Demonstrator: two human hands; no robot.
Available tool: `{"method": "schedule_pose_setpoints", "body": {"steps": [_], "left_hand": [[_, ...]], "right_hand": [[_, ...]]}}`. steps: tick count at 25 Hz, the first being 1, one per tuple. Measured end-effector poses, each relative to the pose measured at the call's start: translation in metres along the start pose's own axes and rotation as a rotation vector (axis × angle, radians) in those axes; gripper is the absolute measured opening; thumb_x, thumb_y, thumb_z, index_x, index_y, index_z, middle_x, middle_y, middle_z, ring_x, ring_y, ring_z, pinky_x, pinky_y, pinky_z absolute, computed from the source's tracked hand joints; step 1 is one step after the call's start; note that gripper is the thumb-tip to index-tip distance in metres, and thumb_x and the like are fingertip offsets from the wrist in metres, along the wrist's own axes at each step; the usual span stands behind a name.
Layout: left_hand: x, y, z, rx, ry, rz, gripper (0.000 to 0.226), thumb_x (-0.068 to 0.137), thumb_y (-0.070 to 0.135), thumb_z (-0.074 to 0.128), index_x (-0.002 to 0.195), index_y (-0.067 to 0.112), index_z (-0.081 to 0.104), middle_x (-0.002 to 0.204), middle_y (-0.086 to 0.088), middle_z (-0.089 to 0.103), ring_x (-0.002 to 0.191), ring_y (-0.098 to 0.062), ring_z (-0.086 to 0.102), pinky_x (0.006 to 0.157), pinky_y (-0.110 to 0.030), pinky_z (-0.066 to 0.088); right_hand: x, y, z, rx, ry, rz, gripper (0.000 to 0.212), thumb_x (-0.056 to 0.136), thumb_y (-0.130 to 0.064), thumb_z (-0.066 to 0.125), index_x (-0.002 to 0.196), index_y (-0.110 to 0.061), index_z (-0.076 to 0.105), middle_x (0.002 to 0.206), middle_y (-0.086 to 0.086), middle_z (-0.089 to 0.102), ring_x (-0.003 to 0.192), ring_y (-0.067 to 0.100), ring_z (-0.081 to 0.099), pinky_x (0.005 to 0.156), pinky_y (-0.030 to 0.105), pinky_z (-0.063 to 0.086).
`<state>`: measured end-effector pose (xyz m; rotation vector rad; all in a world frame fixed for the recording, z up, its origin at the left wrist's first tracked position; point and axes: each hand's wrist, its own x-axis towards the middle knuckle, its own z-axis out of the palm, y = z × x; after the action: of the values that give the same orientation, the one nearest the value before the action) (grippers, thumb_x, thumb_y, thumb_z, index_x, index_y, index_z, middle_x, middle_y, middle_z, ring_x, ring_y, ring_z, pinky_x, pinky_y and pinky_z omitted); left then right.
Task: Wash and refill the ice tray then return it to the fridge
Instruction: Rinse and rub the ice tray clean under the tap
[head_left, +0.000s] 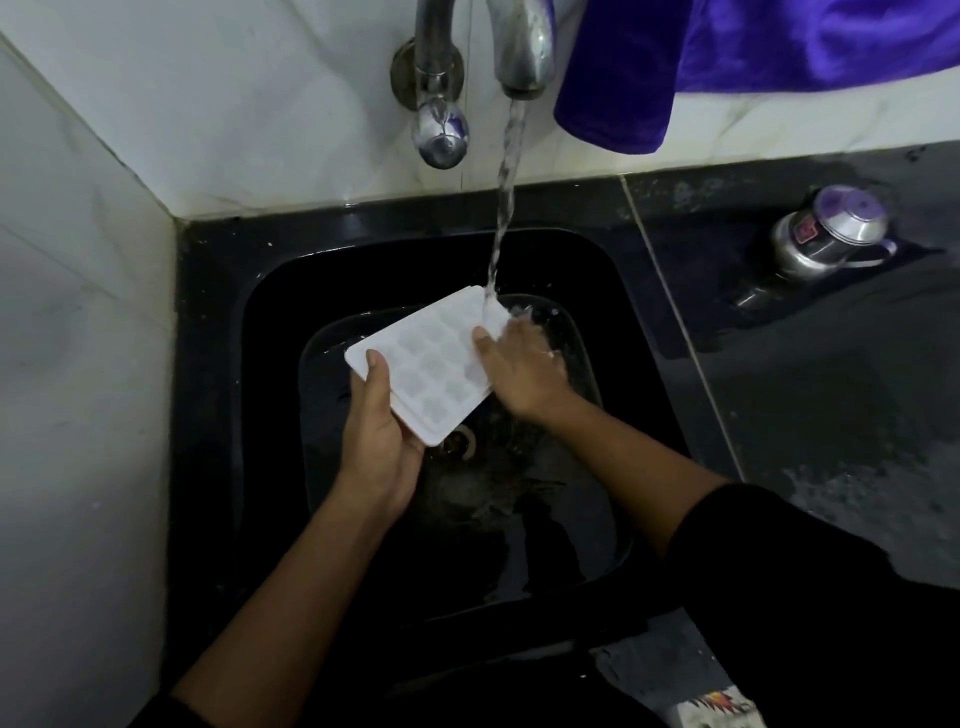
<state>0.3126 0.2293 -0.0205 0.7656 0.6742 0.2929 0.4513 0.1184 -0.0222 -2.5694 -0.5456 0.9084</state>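
A white ice tray (431, 358) with several square cells is held tilted over the black sink (218, 322). My left hand (379, 436) grips its near-left edge, thumb on top and fingers underneath. My right hand (514, 364) lies over the tray's far-right side, thumb on the cells; its fingers are blurred in the splash. Water (506, 187) runs from the steel tap (519, 47) and lands on the tray's far corner.
A second steel tap (439, 78) juts from the white tiled wall. A purple cloth (727, 57) hangs at the upper right. A steel lidded pot (831, 228) stands on the wet dark counter (831, 415) to the right. The drain (460, 441) shows under the tray.
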Motion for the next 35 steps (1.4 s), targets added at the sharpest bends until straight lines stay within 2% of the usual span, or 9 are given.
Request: {"method": "schedule_pose_setpoints", "body": {"steps": [2,6,10,13,18,20,22,26,35], "left_hand": [[-0.002,-0.002,0.003,0.004,0.009,0.009,0.083,0.093,0.061,0.057,0.158,0.013,0.039,0.152,-0.012,0.058,0.139,-0.03,0.057,0.112,-0.047,0.05],[0.006,0.002,-0.002,-0.042,0.019,0.009,0.078,0.098,0.061,0.05,0.158,0.013,0.039,0.151,-0.014,0.058,0.141,-0.033,0.055,0.114,-0.048,0.048],[-0.011,0.013,-0.002,0.002,-0.051,-0.072,0.075,0.099,0.06,0.041,0.155,0.01,0.044,0.149,-0.013,0.06,0.137,-0.03,0.058,0.11,-0.044,0.052],[-0.015,0.03,-0.013,-0.027,-0.07,-0.08,0.071,0.1,0.06,0.033,0.146,0.011,0.059,0.146,-0.014,0.062,0.134,-0.03,0.061,0.11,-0.046,0.05],[0.016,0.036,-0.031,0.277,0.239,-0.096,0.041,0.111,0.039,0.046,0.138,0.014,0.061,0.138,-0.015,0.068,0.11,-0.027,0.073,0.084,-0.039,0.06],[0.021,0.03,-0.02,0.512,0.346,-0.029,0.043,0.108,0.02,0.055,0.15,0.015,0.049,0.144,-0.011,0.062,0.11,-0.02,0.068,0.089,-0.035,0.056],[0.015,0.023,0.003,0.54,0.195,0.066,0.053,0.107,0.019,0.057,0.157,0.022,0.041,0.147,0.0,0.059,0.12,-0.011,0.064,0.098,-0.03,0.054],[0.003,0.025,0.056,0.287,-0.112,-0.049,0.046,0.11,0.05,0.038,0.148,0.028,0.055,0.133,0.004,0.07,0.117,-0.015,0.07,0.088,-0.033,0.06],[0.022,0.021,0.056,-0.215,-0.202,-0.223,0.059,0.111,0.053,0.027,0.133,0.011,0.062,0.119,-0.012,0.074,0.103,-0.026,0.073,0.085,-0.042,0.063]], "right_hand": [[0.0,0.001,-0.001,0.028,-0.036,0.097,0.091,0.102,-0.072,0.019,0.165,-0.007,0.008,0.173,0.014,0.003,0.16,0.029,0.001,0.128,0.053,0.001],[-0.04,-0.02,0.023,-0.081,-0.099,-0.25,0.087,0.103,-0.069,0.017,0.165,-0.009,0.009,0.174,0.01,0.005,0.16,0.023,0.002,0.128,0.053,0.001],[0.008,0.005,-0.023,0.019,0.043,0.082,0.089,0.101,-0.073,0.025,0.161,-0.008,0.025,0.169,0.016,0.024,0.156,0.03,0.023,0.126,0.05,0.018],[0.014,0.014,-0.051,0.474,-0.014,0.134,0.061,0.107,-0.06,0.038,0.136,-0.01,0.059,0.145,0.016,0.059,0.124,0.028,0.061,0.108,0.042,0.047],[-0.013,0.005,-0.065,1.085,-0.101,0.103,0.04,0.108,-0.041,0.049,0.128,-0.01,0.065,0.117,0.014,0.074,0.102,0.03,0.073,0.07,0.045,0.064],[-0.016,0.0,-0.066,1.034,-0.015,0.025,0.036,0.108,-0.036,0.051,0.123,-0.007,0.067,0.115,0.014,0.073,0.098,0.027,0.072,0.07,0.04,0.061],[-0.019,-0.003,-0.062,0.912,0.089,-0.086,0.03,0.107,-0.031,0.055,0.112,-0.005,0.068,0.107,0.014,0.072,0.093,0.025,0.069,0.078,0.039,0.057],[-0.035,-0.018,-0.046,0.691,0.072,-0.272,0.031,0.097,-0.048,0.062,0.111,-0.02,0.068,0.102,-0.001,0.073,0.094,0.017,0.071,0.083,0.039,0.057],[-0.057,-0.011,-0.057,-0.235,0.333,-0.67,0.063,0.104,-0.057,0.039,0.145,-0.011,0.054,0.146,0.013,0.053,0.134,0.03,0.047,0.112,0.045,0.039]]}}
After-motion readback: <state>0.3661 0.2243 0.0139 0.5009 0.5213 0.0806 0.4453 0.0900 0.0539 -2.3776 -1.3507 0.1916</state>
